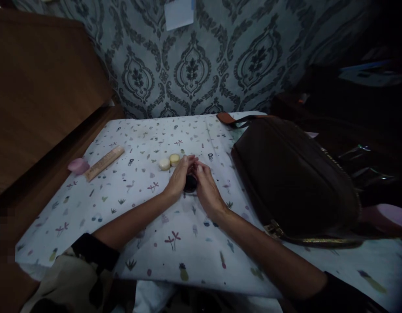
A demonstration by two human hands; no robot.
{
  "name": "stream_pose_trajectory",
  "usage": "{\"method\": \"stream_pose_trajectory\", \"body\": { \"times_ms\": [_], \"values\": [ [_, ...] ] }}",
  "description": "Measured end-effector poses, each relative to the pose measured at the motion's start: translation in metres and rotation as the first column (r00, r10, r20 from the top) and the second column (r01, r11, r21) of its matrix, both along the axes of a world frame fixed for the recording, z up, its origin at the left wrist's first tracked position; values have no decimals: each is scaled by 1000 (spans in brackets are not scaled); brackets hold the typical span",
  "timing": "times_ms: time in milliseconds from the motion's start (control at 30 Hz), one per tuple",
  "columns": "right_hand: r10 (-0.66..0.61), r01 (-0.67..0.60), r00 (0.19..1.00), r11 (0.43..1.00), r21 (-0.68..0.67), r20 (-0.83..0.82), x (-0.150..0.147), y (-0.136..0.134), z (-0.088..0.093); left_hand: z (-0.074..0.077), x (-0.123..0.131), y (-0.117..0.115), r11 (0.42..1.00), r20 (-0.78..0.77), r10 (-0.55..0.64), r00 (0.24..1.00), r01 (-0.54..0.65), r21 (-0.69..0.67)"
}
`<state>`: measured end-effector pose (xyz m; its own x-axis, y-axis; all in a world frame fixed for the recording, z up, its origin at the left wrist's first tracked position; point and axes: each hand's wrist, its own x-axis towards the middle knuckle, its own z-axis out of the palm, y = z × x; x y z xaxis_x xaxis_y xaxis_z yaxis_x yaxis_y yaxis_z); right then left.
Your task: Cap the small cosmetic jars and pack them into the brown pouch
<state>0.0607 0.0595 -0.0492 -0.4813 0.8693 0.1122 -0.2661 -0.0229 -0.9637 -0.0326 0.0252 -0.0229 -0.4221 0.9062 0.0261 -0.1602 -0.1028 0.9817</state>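
Observation:
Between my two hands is a small, dark, round object [190, 184], resting on or just above the printed cloth; its exact kind does not show. My left hand [180, 176] curves around its left side, and my right hand [207, 184] cups the right side. The fingertips come together at the far side of the object, where they are partly hidden. Just beyond my left hand sit a small jar with a yellow lid [174, 160] and a small cream-white jar [164, 164], side by side.
A large dark brown zipped bag [295, 182] lies to the right, its strap end [225, 118] toward the wall. At left are a beige tube [105, 163] and a pink rounded item [78, 166]. A wooden panel [44, 91] borders the white patterned cloth [149, 134].

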Motion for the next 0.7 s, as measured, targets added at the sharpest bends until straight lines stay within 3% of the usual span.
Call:
{"method": "stream_pose_trajectory", "body": {
  "times_ms": [133,233,367,467,567,700],
  "values": [
    [-12,10,999,999,52,35,4,-4,-2,11,5,4,995,168,98,981,-91,-51],
    [76,-108,985,972,209,156,19,-4,0,14,8,-1,992,204,122,971,-114,-48],
    [97,-277,928,826,491,361,42,-3,1,11,13,-12,993,278,119,953,-114,-34],
    [36,-304,905,751,587,423,53,1,0,9,17,-16,995,342,101,934,-96,-34],
    [-31,-277,897,736,617,440,58,7,0,8,17,-17,998,378,63,924,-57,-27],
    [-121,-201,884,773,602,451,61,12,4,2,15,-17,1000,327,10,945,-13,7]
  ]
}}
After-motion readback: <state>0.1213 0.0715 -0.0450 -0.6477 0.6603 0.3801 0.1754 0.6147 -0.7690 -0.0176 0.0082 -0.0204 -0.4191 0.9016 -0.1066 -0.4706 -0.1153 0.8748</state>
